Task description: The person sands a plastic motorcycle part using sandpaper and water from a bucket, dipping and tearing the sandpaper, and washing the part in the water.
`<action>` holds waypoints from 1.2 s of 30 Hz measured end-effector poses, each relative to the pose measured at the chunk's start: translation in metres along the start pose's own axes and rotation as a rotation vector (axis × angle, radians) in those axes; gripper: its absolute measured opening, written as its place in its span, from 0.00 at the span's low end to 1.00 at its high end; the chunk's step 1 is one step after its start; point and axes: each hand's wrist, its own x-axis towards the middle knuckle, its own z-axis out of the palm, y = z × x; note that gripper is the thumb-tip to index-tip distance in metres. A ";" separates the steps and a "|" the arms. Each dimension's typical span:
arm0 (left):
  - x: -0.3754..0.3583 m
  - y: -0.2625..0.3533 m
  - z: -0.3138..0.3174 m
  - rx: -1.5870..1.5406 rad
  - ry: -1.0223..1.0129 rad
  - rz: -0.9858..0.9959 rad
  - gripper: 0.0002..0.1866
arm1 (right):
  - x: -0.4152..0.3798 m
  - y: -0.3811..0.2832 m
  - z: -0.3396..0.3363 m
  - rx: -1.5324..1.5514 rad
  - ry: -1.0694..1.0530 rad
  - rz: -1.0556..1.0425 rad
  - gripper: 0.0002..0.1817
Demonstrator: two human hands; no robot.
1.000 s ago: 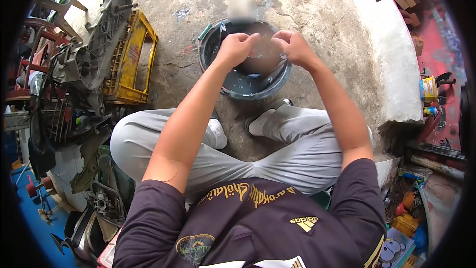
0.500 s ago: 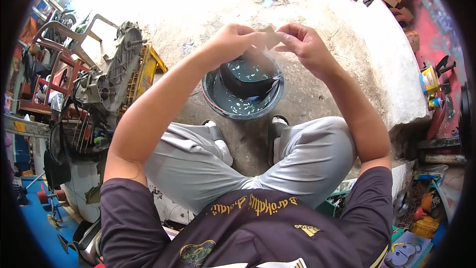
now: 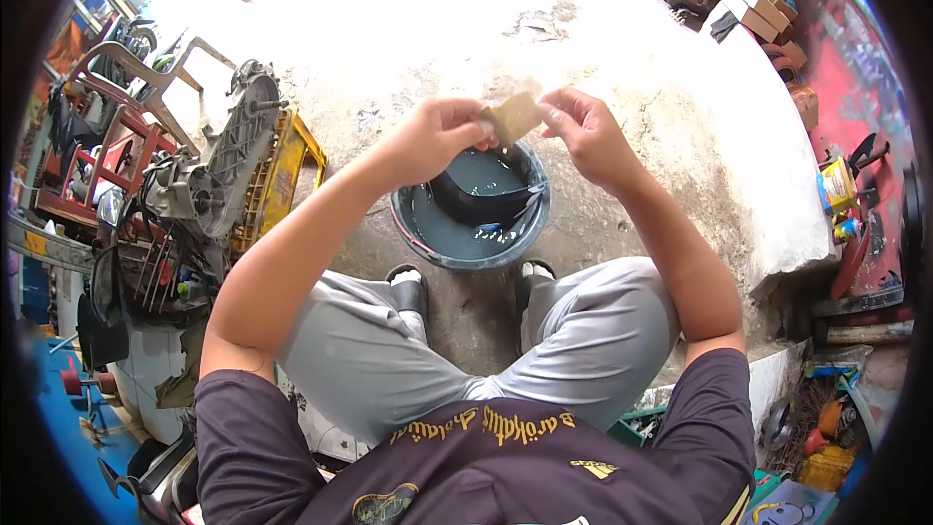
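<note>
A small piece of tan-brown sandpaper [image 3: 515, 120] is stretched between my two hands over the bucket. My left hand [image 3: 439, 143] pinches its left end between thumb and fingers. At the opposite edge, the thumb and forefinger of my right hand [image 3: 591, 139] close on the sheet's corner. Below them stands a round dark bucket [image 3: 397, 212] of greyish water, between and beyond my feet. A curved, glossy black panel [image 3: 476, 204] lies partly under the water in it.
An engine casing [image 3: 233, 151] and a yellow crate [image 3: 282, 180] stand at the left, near a brown chair [image 3: 126, 102]. On the right runs a raised white ledge [image 3: 777, 204], with cardboard boxes [image 3: 758, 0] farther back. Stained concrete floor [image 3: 622, 39] stretches ahead.
Both hands have come lower in the view with the sandpaper, which now shows more of its flat face. The bucket also sits slightly lower in view as the camera has shifted.
</note>
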 end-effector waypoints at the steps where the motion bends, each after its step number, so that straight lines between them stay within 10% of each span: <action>1: -0.004 -0.001 0.002 -0.095 -0.010 -0.020 0.13 | 0.003 0.002 0.000 -0.043 -0.064 0.012 0.13; 9: -0.014 -0.008 0.003 -0.051 0.042 -0.203 0.12 | -0.002 -0.007 0.014 0.053 -0.159 0.030 0.25; 12: -0.010 -0.012 0.000 0.134 0.011 -0.207 0.13 | -0.006 -0.014 0.019 -0.401 -0.121 -0.215 0.33; 36: -0.002 -0.023 0.004 0.191 0.140 -0.208 0.16 | 0.002 0.005 0.029 -0.499 -0.228 -0.137 0.16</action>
